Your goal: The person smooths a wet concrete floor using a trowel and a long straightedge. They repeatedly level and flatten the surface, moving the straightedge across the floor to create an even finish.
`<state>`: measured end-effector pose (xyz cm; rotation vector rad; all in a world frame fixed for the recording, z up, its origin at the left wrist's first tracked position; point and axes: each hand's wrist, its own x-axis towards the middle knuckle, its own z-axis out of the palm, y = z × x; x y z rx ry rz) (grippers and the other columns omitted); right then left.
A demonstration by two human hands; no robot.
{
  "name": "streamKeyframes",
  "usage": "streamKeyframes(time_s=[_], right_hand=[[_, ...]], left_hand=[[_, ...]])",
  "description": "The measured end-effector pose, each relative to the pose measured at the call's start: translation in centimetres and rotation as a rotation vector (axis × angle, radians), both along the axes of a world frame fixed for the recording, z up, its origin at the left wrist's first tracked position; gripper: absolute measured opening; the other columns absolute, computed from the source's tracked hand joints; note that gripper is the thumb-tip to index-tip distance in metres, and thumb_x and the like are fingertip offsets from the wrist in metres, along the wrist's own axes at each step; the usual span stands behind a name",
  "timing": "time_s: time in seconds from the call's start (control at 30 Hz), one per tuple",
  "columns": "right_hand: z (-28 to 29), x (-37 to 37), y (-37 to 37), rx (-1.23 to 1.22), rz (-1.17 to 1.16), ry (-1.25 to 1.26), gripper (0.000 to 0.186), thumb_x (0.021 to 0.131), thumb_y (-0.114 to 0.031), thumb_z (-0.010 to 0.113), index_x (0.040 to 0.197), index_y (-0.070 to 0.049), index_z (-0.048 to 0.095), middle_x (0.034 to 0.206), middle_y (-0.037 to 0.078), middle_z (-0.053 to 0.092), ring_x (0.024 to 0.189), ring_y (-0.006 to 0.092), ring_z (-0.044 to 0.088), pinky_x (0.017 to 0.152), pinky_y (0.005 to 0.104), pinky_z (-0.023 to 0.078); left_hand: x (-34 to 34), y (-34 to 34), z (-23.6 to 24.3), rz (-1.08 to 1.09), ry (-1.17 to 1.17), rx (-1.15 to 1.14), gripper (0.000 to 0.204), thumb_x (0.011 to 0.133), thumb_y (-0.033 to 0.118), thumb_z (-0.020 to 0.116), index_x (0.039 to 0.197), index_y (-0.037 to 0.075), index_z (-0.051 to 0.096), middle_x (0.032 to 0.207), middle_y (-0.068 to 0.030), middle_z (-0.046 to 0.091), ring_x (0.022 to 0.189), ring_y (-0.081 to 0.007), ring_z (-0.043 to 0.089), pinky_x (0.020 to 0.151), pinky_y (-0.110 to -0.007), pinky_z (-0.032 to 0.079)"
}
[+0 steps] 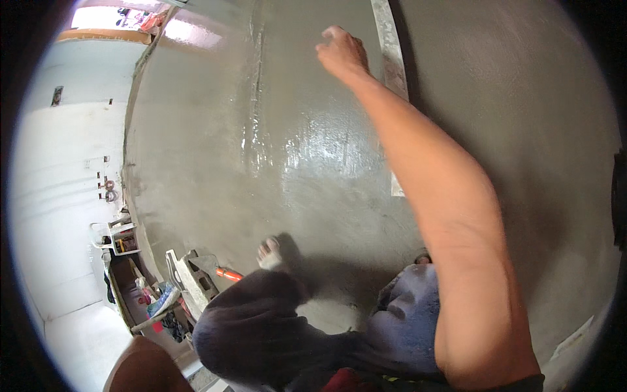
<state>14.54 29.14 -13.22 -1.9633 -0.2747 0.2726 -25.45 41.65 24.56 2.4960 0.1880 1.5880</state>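
Observation:
My right hand is stretched out over the grey, glossy screeded floor, fingers loosely bent and apart, nothing visible in them, just left of a long grey straightedge bar, which my forearm partly hides. My left arm shows at the lower left edge; its hand is out of view. Below are my dark-trousered knees and a bare, cement-marked foot. By my left knee lies a tool with an orange handle, beside a grey, cement-stained piece with openings.
A white wall with small openings and cables runs along the left. Against it are a white shelf and a cluttered low bay. An opening at the upper left shows coloured items. Darker grey floor extends right of the bar.

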Motion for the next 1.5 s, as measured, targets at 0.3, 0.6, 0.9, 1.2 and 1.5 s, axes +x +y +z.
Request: streamKeyframes(time_s=[0.3,0.6,0.9,1.2,1.5], right_hand=[[-2.7,3.3,-4.0,-0.142,-0.05,-0.091,0.04,0.092,-0.021,0.063,0.13,-0.008,0.057,0.109,0.017,0.07,0.097,0.0297,0.069,0.09,0.0417,0.053],[-1.6,1.7,-9.8,-0.499,-0.076,-0.314,0.043,0.09,-0.028,0.067,0.127,-0.006,0.059,0.107,0.019,0.069,0.098,0.0306,0.067,0.087,0.0439,0.051],[-1.5,-3.5,-9.5,-0.795,-0.211,-0.19,0.047,0.087,-0.033,0.071,0.118,0.001,0.063,0.095,0.016,0.067,0.088,0.0269,0.065,0.081,0.0398,0.05],[-5.8,-13.0,-10.0,-0.983,-0.333,0.035,0.064,0.08,-0.043,0.077,0.118,0.006,0.06,0.107,0.023,0.066,0.098,0.0317,0.065,0.088,0.0412,0.05],[-7.3,-15.3,-9.8,-0.874,-0.356,0.113,0.056,0.08,-0.029,0.076,0.116,0.003,0.046,0.107,0.031,0.063,0.103,0.0468,0.062,0.089,0.0475,0.048]], left_hand=[[6.4,4.5,-6.7,-0.09,0.428,-0.009,0.043,0.098,0.037,0.044,0.084,-0.002,0.059,0.097,-0.0177,0.065,0.079,-0.0225,0.058,0.082,-0.036,0.047],[6.1,13.8,-29.9,-0.445,0.892,-0.387,0.021,0.079,0.026,0.08,0.074,0.007,0.071,0.072,-0.0078,0.069,0.064,-0.0229,0.067,0.06,-0.032,0.052],[-0.2,12.7,-44.8,-0.89,1.135,-0.692,0.034,0.087,0.041,0.07,0.075,0.01,0.069,0.071,-0.0056,0.066,0.068,-0.0252,0.065,0.061,-0.038,0.052],[-2.2,12.2,-49.1,-0.895,1.286,-0.798,0.036,0.091,0.044,0.064,0.079,0.01,0.069,0.076,-0.0055,0.067,0.076,-0.0266,0.066,0.065,-0.044,0.053],[-1.6,12.0,-49.0,-0.886,1.187,-0.806,0.031,0.09,0.039,0.067,0.077,0.011,0.068,0.073,-0.0046,0.066,0.067,-0.0252,0.067,0.061,-0.04,0.053]])
